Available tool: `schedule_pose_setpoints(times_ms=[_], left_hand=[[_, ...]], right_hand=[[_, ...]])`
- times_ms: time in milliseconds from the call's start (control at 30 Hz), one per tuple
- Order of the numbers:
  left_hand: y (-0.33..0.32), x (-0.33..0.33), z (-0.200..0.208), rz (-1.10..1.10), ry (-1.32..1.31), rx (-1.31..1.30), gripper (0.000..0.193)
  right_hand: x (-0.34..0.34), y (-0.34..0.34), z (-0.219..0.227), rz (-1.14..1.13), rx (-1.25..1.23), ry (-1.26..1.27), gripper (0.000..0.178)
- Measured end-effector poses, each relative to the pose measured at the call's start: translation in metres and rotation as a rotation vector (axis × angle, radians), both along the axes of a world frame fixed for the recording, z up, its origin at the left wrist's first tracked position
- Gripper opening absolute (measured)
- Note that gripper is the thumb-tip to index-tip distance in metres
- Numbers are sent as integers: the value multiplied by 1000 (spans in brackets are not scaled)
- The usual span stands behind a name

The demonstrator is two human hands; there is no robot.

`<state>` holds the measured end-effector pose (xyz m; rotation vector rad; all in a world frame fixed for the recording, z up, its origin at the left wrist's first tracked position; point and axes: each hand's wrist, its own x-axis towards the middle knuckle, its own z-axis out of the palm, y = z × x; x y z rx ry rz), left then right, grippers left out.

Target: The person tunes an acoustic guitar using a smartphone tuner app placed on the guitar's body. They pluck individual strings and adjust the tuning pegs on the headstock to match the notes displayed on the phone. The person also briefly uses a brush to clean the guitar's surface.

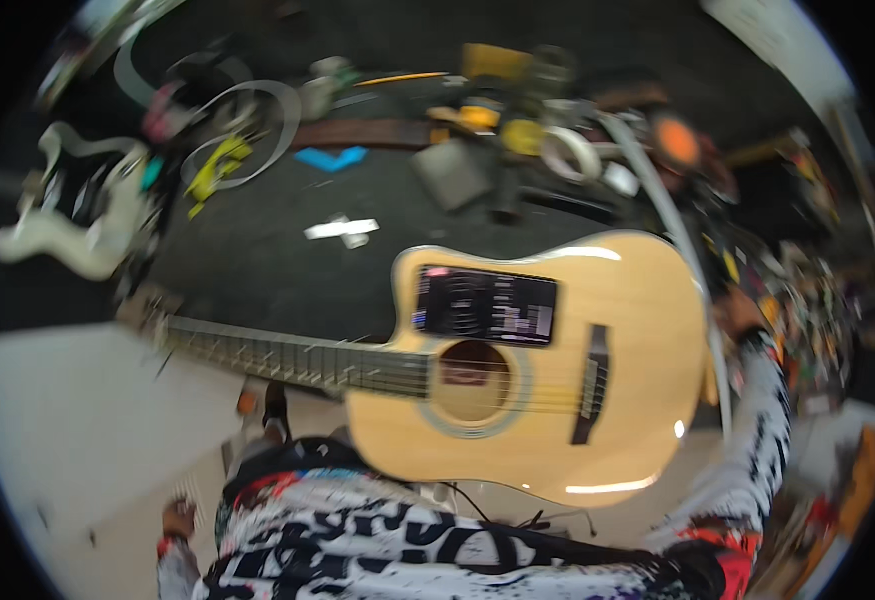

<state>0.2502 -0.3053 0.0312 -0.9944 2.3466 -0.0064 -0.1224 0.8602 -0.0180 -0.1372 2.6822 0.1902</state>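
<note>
Head view: the guitar [550, 372] lies face-up, presumably giving the phone [488, 305] on its top a flat, readable rest. The right hand [740, 312] is just beyond the guitar's rounded end, grip too blurred to tell; the left hand [180, 517], well apart below the guitar, shows nothing held, its openness unclear.

Workshop, dark bench [248, 240] cluttered with tape roll [590, 153], blurred oddments, acoustic guitar [548, 375]
</note>
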Motion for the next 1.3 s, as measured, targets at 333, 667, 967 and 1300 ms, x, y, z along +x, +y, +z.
schedule_pose_setpoints(times_ms=[333,667,967,1300], left_hand=[[18,1,23,67,110,21,43],[-1,11,-11,170,142,100,45],[-31,-89,-73,58,508,282,43],[-110,-291,-21,-416,1044,580,41]], right_hand=[[-12,0,-14,178,150,93,41],[-16,-42,108,-236,445,500,62],[6,-507,220,-389,-912,1145,35],[42,-1008,103,-43,-983,813,22]])
